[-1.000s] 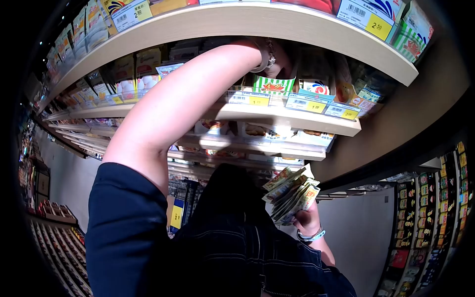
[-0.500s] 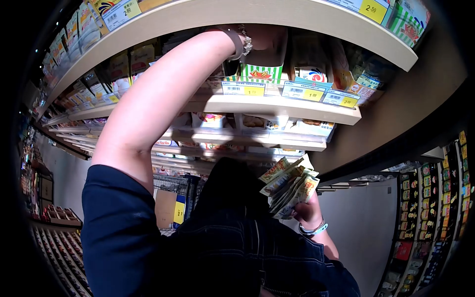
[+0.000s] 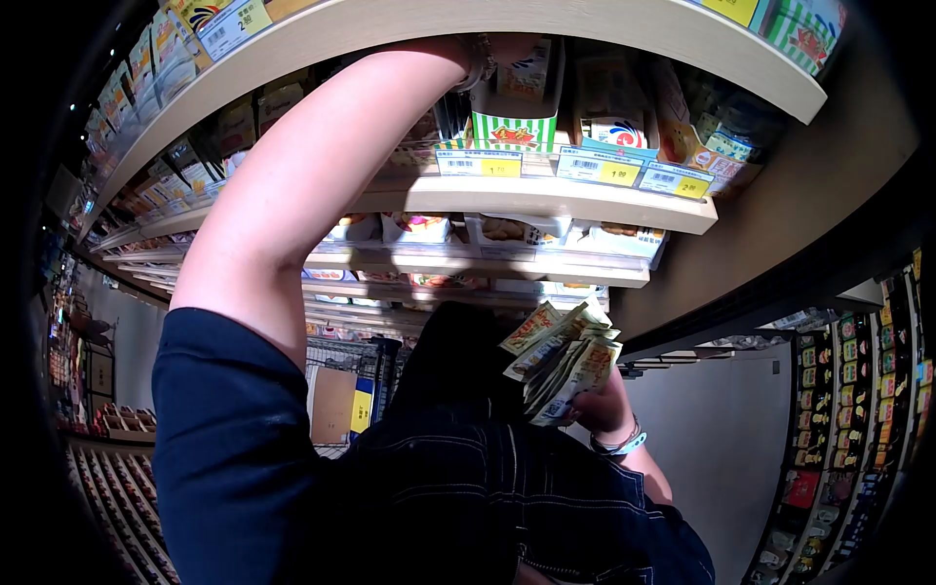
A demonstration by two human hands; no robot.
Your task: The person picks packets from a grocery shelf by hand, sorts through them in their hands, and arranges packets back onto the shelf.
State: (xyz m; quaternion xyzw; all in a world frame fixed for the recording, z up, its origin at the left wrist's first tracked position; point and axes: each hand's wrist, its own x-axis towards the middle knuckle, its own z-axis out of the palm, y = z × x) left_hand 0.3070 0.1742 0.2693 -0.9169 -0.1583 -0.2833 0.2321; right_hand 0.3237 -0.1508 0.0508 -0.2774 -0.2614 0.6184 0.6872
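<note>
My left hand (image 3: pixel 511 47) reaches in under the upper shelf, over a green-and-white striped display box (image 3: pixel 515 133). The shelf edge hides most of its fingers. Just below that hand, a seasoning-style packet (image 3: pixel 526 78) stands inside the box. Low on the right, my right hand (image 3: pixel 606 402) is closed round a fanned bunch of small flat packets (image 3: pixel 565 363), pale with red and yellow print, held near my body.
The wooden upper shelf edge (image 3: pixel 546 21) overhangs my left forearm. Beside the striped box stands a blue-and-white display box (image 3: pixel 614 135), above price tags (image 3: pixel 600 170). Lower shelves (image 3: pixel 468 261) carry more packets. A cart (image 3: pixel 361 353) with a cardboard box (image 3: pixel 331 405) stands below.
My left hand has shifted slightly within the striped box's opening, and a packet inside now shows. The bunch in my right hand has moved a little up and left.
</note>
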